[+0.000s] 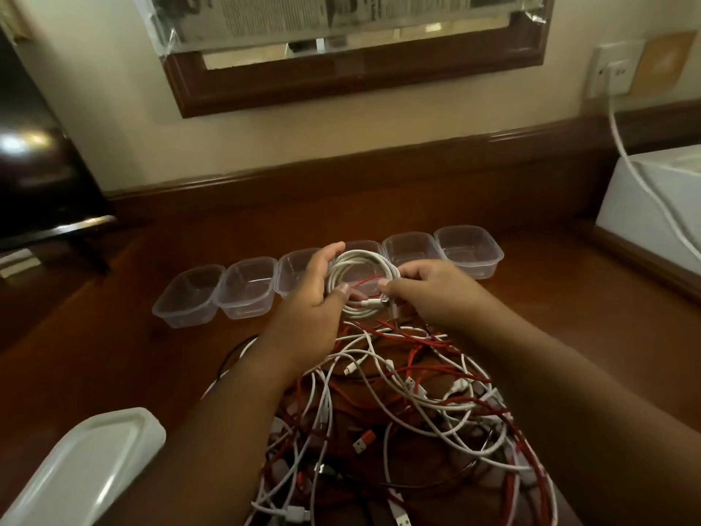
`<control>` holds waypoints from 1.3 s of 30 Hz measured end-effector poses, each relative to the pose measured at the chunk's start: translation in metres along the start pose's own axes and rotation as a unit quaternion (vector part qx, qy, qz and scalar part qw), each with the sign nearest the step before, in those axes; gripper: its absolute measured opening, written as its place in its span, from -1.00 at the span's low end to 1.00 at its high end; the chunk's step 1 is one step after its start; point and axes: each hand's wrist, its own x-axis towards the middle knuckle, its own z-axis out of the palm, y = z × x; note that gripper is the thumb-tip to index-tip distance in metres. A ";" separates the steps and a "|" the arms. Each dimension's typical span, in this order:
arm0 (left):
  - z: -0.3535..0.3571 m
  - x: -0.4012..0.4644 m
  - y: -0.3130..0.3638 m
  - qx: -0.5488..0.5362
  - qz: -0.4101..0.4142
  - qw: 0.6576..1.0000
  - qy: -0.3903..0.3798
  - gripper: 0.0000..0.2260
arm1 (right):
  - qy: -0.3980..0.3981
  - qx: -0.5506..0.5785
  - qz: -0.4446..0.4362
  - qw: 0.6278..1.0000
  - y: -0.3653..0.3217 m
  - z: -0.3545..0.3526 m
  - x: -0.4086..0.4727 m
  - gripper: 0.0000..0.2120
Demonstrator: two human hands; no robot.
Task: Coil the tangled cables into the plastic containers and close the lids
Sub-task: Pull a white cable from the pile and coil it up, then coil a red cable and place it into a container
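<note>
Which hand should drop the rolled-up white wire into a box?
Probably the left hand: it grips the coiled white cable around its loops, just in front of the row of clear plastic containers. The right hand only pinches the cable's loose end.

We seem to be in a hotel-like room. A wood-framed mirror [356, 51] hangs above our dark wooden desk [379, 206], beside a wall socket [612, 72].

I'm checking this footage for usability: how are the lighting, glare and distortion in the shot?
Head view: dim, warm indoor light. The left hand and right hand holding the white cable coil read clearly. Glare streaks the lid stack at lower left, and a bright blurred reflection sits on the dark object at far left. Wide-angle distortion bends the desk's back edge and the container row.
</note>
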 end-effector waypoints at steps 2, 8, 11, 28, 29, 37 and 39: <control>-0.008 0.010 0.000 -0.013 -0.008 1.000 -0.022 -0.61 | -0.016 0.026 0.016 0.999 -0.002 -0.006 0.012 -0.82; -0.022 0.060 -0.028 0.015 -0.056 0.998 0.025 -0.72 | 0.055 -0.017 0.022 0.998 0.002 -0.024 0.084 -0.87; -0.021 0.082 -0.057 0.194 -0.030 0.980 0.017 -0.76 | 0.079 -0.092 0.021 0.992 0.003 -0.027 0.125 -0.78; -0.007 0.121 -0.097 0.442 0.130 0.884 -0.076 -0.70 | 0.061 -0.384 0.081 0.918 0.027 0.023 0.240 -0.92; -0.007 0.120 -0.096 0.428 0.126 0.892 -0.070 -0.71 | 0.066 -0.391 0.077 0.915 0.030 0.024 0.241 -0.91; 0.004 0.098 -0.088 0.345 -0.010 0.935 -0.079 -0.72 | 0.082 -0.394 0.010 0.915 0.036 0.016 0.222 -0.87; 0.007 0.093 -0.084 0.329 -0.032 0.940 -0.081 -0.80 | 0.086 -0.375 -0.003 0.923 0.036 0.010 0.211 -0.87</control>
